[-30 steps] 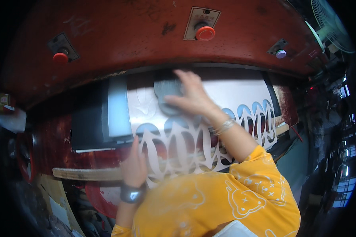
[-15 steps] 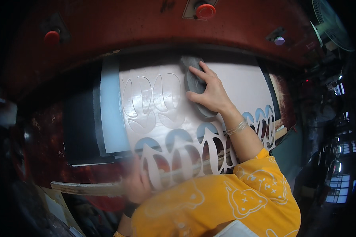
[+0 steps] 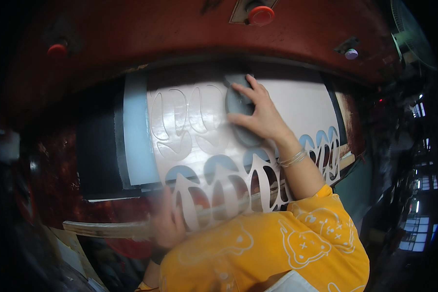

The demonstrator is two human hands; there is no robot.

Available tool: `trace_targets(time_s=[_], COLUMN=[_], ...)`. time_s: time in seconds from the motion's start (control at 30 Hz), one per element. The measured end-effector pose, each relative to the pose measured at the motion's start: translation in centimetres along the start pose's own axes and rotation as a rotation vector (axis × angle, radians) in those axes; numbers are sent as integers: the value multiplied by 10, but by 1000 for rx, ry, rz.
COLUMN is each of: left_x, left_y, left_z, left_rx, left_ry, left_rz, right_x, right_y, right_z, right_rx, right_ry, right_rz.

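Note:
My right hand (image 3: 262, 114) is closed around a grey, long, curved block that looks like a cutting die (image 3: 241, 121), thumb on its left side and fingers over the far part. The die stands on a pale pinkish sheet (image 3: 296, 104). Left of it, curved sole-like outlines (image 3: 170, 121) are pressed into the sheet. Along its near edge the sheet has rows of cut-out holes. My left hand (image 3: 168, 221) is at the sheet's near left corner, beside the holes; its fingers look smeared, and I cannot see whether they grip the edge.
A dark red machine front (image 3: 180, 29) spans the far side, with a red push button (image 3: 260, 16), another red button (image 3: 57, 50) and a pale purple one (image 3: 351, 54). Under the sheet lies a light blue board (image 3: 136, 131). A wooden strip (image 3: 102, 228) runs along the near edge. A fan (image 3: 413, 39) stands far right.
The view has shifted slightly. My right hand stays on the die at nearly the same spot, and my left hand remains by the sheet's near left corner.

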State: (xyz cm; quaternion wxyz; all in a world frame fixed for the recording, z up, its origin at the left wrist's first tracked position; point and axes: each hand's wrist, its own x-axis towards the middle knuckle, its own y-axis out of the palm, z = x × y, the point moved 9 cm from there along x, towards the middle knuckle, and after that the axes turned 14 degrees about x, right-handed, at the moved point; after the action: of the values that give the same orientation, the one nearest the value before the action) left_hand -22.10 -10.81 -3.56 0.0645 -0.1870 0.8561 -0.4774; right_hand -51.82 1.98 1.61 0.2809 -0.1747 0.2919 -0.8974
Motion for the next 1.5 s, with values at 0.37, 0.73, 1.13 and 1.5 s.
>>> trace_targets(time_s=[0.37,0.73,1.13,1.5], left_x=[-7,-12,-10,-12], left_y=[-1,-11,-6,-1], left_z=[9,1,6,10], left_rx=[-103,-92,-29,45], left_ry=[-165,-142,-82,-138], left_rz=[-1,-174,-201,-181], right_x=[-78,-145,-225,-240], right_y=[-262,-267,-25,-25], right_z=[-22,-58,-3,15], right_rx=[-202,184,-407,-462], right_ry=[-379,-257,-152,-162], right_rz=[-1235,-1157,94,94])
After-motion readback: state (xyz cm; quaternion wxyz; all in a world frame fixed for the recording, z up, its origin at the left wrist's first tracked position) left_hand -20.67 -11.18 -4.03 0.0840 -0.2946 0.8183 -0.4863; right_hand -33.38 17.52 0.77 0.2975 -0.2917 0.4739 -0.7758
